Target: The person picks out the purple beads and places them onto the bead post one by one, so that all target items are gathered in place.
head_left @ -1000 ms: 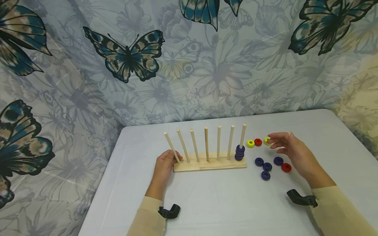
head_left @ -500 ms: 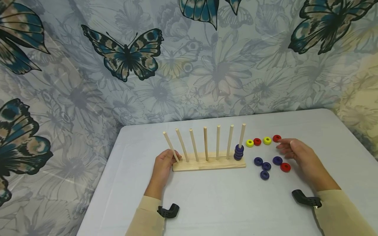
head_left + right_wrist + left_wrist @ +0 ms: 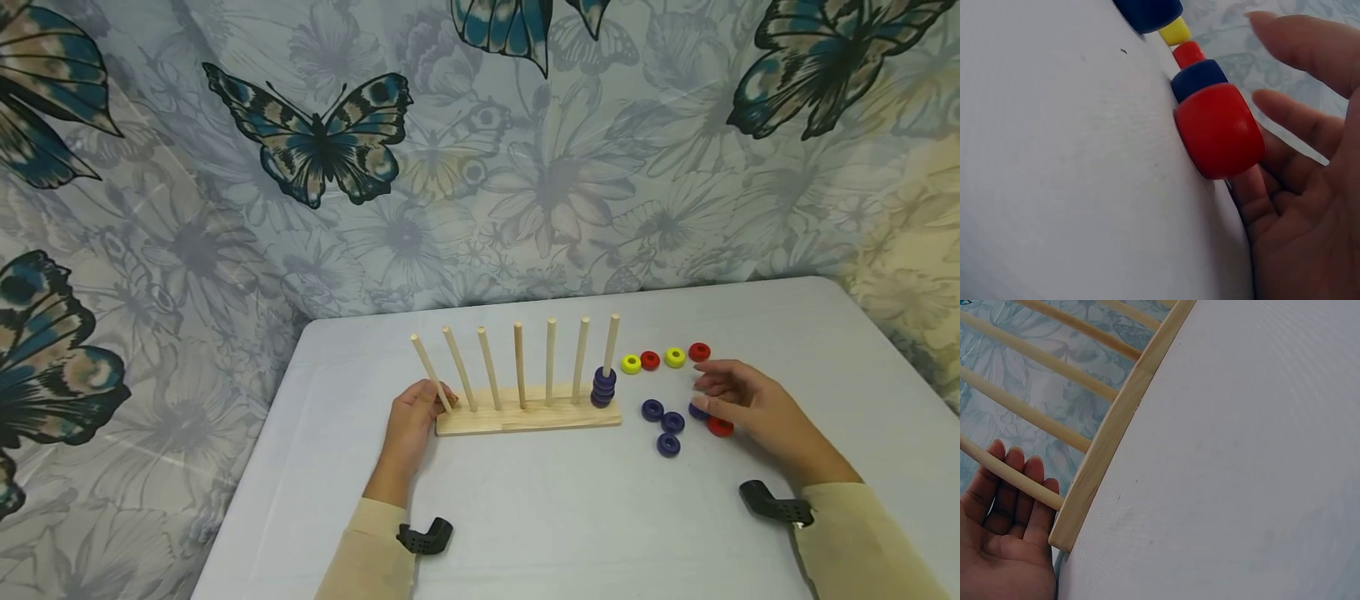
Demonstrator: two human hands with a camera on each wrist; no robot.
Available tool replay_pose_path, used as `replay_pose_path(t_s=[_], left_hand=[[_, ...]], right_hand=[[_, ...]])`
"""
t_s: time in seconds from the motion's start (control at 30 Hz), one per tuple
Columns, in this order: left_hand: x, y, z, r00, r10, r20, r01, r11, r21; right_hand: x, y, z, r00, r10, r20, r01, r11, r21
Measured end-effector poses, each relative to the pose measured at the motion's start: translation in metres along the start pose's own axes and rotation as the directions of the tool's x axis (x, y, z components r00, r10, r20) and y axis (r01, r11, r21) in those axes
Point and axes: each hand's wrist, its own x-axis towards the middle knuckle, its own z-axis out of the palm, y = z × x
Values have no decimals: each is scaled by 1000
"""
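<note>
A wooden peg rack [image 3: 528, 419] with a row of upright pegs stands on the table. Blue rings [image 3: 603, 387] are stacked on its rightmost peg. My left hand [image 3: 411, 410] is at the rack's left end; in the left wrist view its loosely extended fingers [image 3: 1019, 487] lie behind the end peg [image 3: 1016, 479]. Over the loose rings on the right hovers my right hand [image 3: 750, 408], thumb and fingers apart, with nothing between them. Nearest to it are a blue ring [image 3: 697, 412], partly hidden by the thumb, and a red ring [image 3: 1219, 132].
Three more blue rings [image 3: 672, 422] lie in a cluster right of the rack. Behind them, yellow rings [image 3: 674, 357] and red rings [image 3: 699, 352] form a loose row. A butterfly-printed cloth [image 3: 480, 183] hangs behind the white table [image 3: 540, 517].
My right hand has drawn back from the rear row toward the nearer blue and red rings, uncovering the rearmost red ring. My left hand stays at the rack's end.
</note>
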Motion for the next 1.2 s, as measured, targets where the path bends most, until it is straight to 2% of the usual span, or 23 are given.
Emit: replay_pose_path(t_s=[0.47, 0.6, 0.8, 1.2], left_hand=[[1, -2, -1, 1000, -1, 1, 1, 1000, -9], [1, -2, -1, 1000, -2, -1, 2, 1000, -10], [1, -1, -1, 1000, -1, 1, 1, 1000, -23], [0, 0, 0, 1000, -7, -2, 7, 1000, -19]], right_hand=[[0, 4, -4, 994, -63, 88, 72, 992, -103], [0, 2, 0, 995, -65, 72, 74, 988, -133], [1, 1, 3, 998, -25, 50, 33, 984, -176], [-2, 3, 0, 998, -17, -58, 9, 989, -147]])
